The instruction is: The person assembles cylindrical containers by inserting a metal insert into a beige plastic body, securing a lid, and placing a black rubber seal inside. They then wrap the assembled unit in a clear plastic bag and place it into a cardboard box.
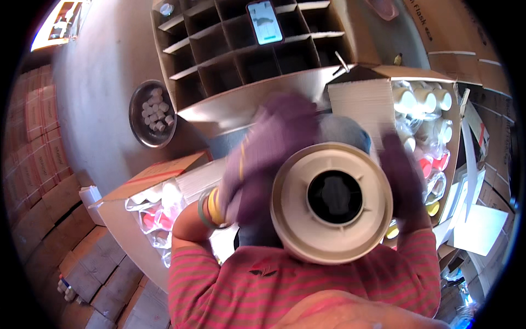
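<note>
A cream round plastic part [332, 202] with a dark round opening in its middle is held up close under the camera, its open end facing me. My left hand [268, 153], in a purple glove with bangles at the wrist, is blurred and wraps the part's left side. My right hand [401, 178], also in a purple glove, grips the part's right side. Both sleeves are pink with stripes.
A cardboard box with divider cells [241, 49] stands ahead, a phone [265, 22] lying on it. A metal bowl [152, 113] of small white pieces sits on the floor at left. Open cartons of wrapped plastic items are at right [424, 115] and lower left [148, 211].
</note>
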The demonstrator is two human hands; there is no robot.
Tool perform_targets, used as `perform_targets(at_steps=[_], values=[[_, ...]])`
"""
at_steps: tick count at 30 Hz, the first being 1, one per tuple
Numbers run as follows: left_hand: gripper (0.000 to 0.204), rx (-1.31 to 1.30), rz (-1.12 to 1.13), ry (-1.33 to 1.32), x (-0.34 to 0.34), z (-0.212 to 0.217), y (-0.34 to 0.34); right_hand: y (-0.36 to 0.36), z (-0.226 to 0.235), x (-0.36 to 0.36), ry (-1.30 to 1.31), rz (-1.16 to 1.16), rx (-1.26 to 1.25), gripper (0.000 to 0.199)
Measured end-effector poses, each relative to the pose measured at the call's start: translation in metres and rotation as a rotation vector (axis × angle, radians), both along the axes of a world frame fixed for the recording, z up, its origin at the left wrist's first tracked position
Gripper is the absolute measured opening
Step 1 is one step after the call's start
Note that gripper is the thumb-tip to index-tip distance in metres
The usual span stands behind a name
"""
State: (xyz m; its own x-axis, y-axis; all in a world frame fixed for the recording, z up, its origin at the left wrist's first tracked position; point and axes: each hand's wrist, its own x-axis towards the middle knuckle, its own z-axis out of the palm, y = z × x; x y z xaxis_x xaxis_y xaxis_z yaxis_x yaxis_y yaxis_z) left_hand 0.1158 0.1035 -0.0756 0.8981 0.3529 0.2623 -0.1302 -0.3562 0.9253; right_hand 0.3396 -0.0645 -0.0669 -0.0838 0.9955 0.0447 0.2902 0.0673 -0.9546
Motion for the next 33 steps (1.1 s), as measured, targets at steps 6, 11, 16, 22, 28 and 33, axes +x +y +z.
perform_targets(at_steps=[6,11,16,22,28,33], values=[[0.048,-0.072,0.102,0.075,-0.007,-0.011,-0.008,0.011,-0.005,0.016,0.0,0.117,0.381,0.034],[0.053,0.044,0.096,0.07,-0.011,-0.026,-0.006,-0.005,0.003,0.002,-0.079,0.118,0.478,0.039],[0.055,0.114,-0.097,-0.142,0.001,0.024,-0.02,-0.003,0.005,0.003,-0.137,-0.012,0.453,0.054],[0.05,0.14,-0.159,-0.129,-0.003,0.04,-0.021,-0.005,0.0,-0.006,-0.231,-0.045,0.579,0.075],[0.056,-0.178,-0.007,-0.132,-0.012,0.033,-0.03,-0.011,0.009,-0.007,0.063,0.067,0.402,0.075],[0.057,-0.003,-0.205,-0.136,-0.002,0.042,-0.029,-0.018,0.003,-0.015,0.072,-0.029,0.302,0.05]])
